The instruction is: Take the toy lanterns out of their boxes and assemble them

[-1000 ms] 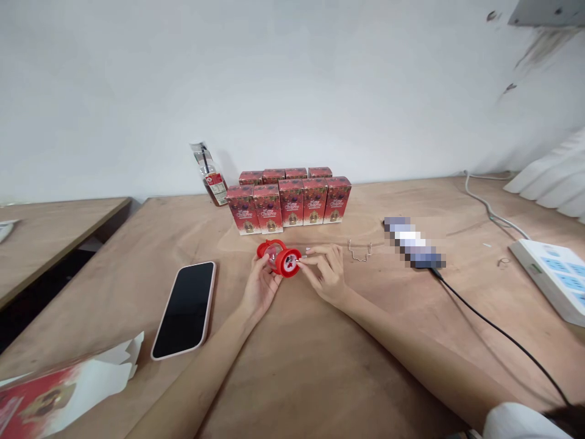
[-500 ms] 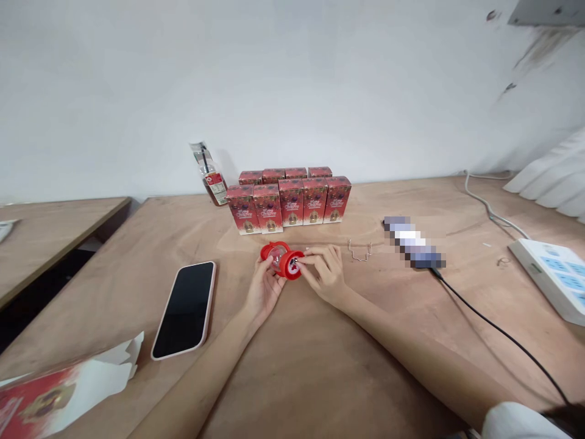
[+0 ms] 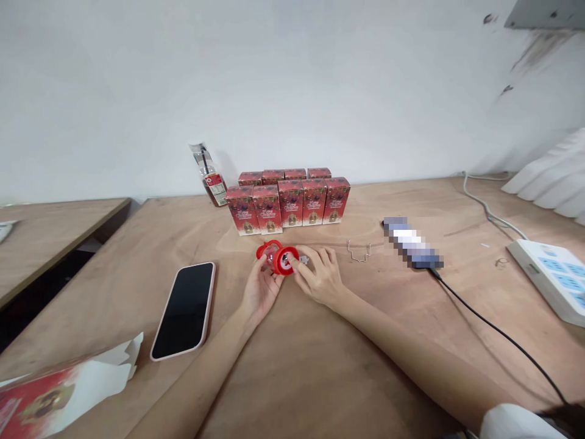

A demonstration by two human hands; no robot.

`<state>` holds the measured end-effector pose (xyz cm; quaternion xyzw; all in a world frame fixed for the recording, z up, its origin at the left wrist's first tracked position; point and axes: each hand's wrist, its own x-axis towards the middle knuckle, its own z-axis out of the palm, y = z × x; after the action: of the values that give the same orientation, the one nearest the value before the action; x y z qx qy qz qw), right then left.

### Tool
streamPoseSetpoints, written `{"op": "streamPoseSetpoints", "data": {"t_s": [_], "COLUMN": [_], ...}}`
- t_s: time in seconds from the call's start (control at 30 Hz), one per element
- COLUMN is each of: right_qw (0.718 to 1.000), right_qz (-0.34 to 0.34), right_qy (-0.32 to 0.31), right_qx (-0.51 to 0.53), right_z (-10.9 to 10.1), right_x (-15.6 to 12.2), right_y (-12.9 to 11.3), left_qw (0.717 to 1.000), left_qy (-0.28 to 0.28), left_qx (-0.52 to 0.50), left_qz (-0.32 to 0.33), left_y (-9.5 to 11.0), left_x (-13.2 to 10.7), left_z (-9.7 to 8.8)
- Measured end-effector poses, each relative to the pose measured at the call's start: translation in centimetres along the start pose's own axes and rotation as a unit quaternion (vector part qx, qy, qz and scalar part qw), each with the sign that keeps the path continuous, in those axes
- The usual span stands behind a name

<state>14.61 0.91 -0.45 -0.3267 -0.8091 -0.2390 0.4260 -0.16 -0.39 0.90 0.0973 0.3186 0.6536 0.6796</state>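
At the lower left of the frame, an opened card carton [image 3: 68, 390], red with gold print, shows white, torn-looking flaps; its inside is hidden. Right of it lies a smooth black-screened phone [image 3: 184, 311] in a pale pink case. Farther back, left of centre, a clear bottle [image 3: 214, 186] with a red-and-white label holds dark brown liquid. In the middle of the frame, the left hand [image 3: 260, 288] grasps a red ornament [image 3: 276, 260] of glossy, plastic-looking material, its rounded middle transparent, its round base facing right. Behind stand nine red printed boxes [image 3: 290, 204] in two rows, lids shut. The right hand [image 3: 323, 279] has its fingertips at the base, a small pale piece [image 3: 303, 260] beside them; whether it is gripped, I cannot tell. Rightward on the wooden table [image 3: 292, 366] lie a bent wire [image 3: 359, 251], a pixelated phone [image 3: 409, 241] and a white power strip [image 3: 539, 274] with blue socket faces
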Motion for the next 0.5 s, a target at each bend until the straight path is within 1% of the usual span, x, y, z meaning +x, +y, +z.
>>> {"op": "streamPoseSetpoints", "data": {"t_s": [0.1, 0.2, 0.27, 0.33, 0.37, 0.43, 0.5], "right_qw": [1.0, 0.998, 0.995, 0.99, 0.986, 0.976, 0.967], "right_qz": [0.005, 0.028, 0.062, 0.113, 0.142, 0.183, 0.192], "right_qy": [-0.029, -0.052, -0.045, -0.038, -0.045, -0.091, -0.159], "right_qx": [0.003, 0.028, 0.056, 0.077, 0.079, 0.072, 0.06], "right_z": [0.1, 0.2, 0.2, 0.2, 0.2, 0.2, 0.3], "right_x": [-0.2, -0.4, -0.5, -0.6, -0.6, -0.7, -0.7], "right_y": [0.0, 0.1, 0.3, 0.4, 0.6, 0.8, 1.0], "left_qw": [1.0, 1.0, 1.0, 1.0, 0.999, 0.999, 0.999], "left_qy": [0.001, -0.007, -0.014, -0.014, -0.012, -0.013, -0.027], "left_qx": [0.001, 0.0, 0.0, 0.001, -0.002, -0.012, -0.022], "left_qz": [0.001, 0.005, -0.009, -0.028, -0.033, -0.036, -0.037], "left_y": [0.1, 0.2, 0.4, 0.7, 0.8, 1.0, 1.1], "left_x": [0.1, 0.1, 0.1, 0.1, 0.1, 0.0, 0.0], "left_z": [-0.1, -0.1, -0.1, -0.1, -0.2, -0.2, -0.3]}}
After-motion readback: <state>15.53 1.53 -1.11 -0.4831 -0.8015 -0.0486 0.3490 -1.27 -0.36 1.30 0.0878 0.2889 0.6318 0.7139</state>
